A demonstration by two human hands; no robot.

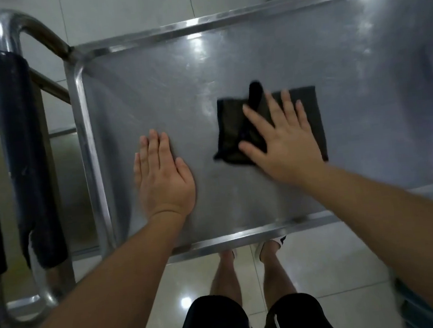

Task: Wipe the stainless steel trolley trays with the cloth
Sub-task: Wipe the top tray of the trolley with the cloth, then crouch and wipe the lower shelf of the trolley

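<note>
The right hand [284,142] lies flat, fingers spread, on a dark cloth [307,108] near the middle of the trolley's top tray [167,89]. It presses the cloth down and does not grip it. The left hand [163,179] also lies flat, fingers straight and together, on bare steel toward the tray's left edge, well apart from the cloth.

To wipe well, I would keep the palm's weight even over the whole cloth, so its loose folded corner near the fingertips does not bunch up. Strokes should overlap and run right into the raised rim [87,138] and the corners, where dirt tends to gather. The left hand looks placed to brace the trolley against rolling.

The tray holds only the cloth and both hands. Dark fabric [28,154] hangs over the handle bar [2,30] beyond the left edge.
</note>
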